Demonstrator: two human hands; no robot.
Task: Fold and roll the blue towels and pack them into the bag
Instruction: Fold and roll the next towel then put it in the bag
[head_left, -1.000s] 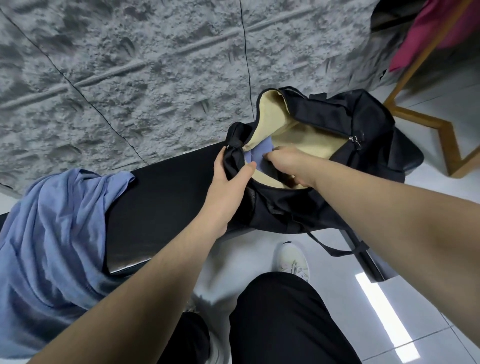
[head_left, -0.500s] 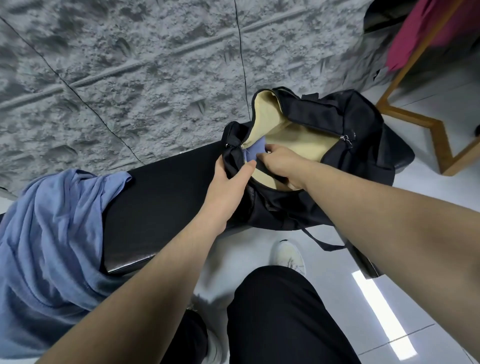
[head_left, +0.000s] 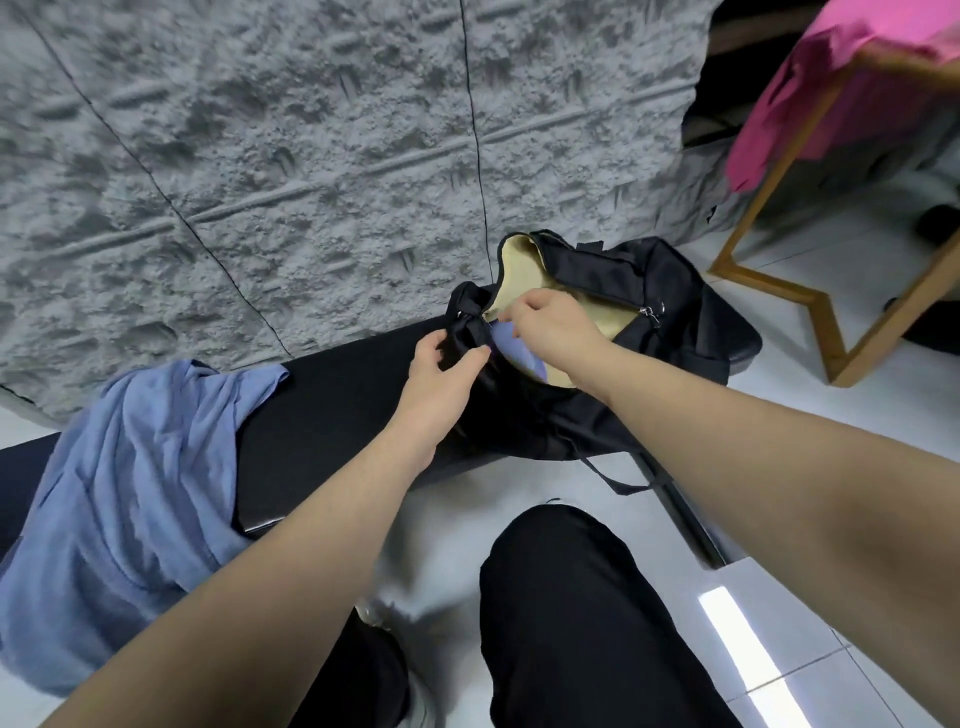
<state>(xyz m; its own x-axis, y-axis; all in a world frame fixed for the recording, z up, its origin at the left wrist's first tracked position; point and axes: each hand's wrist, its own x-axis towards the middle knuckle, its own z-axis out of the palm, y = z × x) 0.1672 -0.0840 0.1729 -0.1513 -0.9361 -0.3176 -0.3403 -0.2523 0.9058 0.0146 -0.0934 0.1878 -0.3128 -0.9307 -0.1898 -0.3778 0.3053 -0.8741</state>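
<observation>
The right hand (head_left: 545, 325) had come up out of the bag (head_left: 597, 322). A second earlier it was sunk in the mouth, pushing a towel (head_left: 511, 351) down; now it hovered at the near lip, just right of centre frame, fingers curled. Whether they pinched the zip edge or nothing at all, I could not tell. The left hand (head_left: 441, 366) still gripped the dark end of the bag, thumb and fingers closed round the bunched fabric, holding the mouth steady.

The towel lay inside, against the tan lining, a blue patch showing just under the right hand. By my reckoning that one was packed, and the hands were finishing with the opening rather than stuffing further.

More remained. A heap of blue cloth (head_left: 130, 493) sprawled at the lower left of the frame, unfolded, draped over the end of the desk (head_left: 337, 415) and well apart from the bag. It would need folding and rolling yet.

The desk was black and smooth, set against a rough grey wall (head_left: 311, 130). At the upper right stood a wooden frame (head_left: 779, 270) with pink cloth (head_left: 831, 93) over it, on a pale tiled floor (head_left: 805, 649).
</observation>
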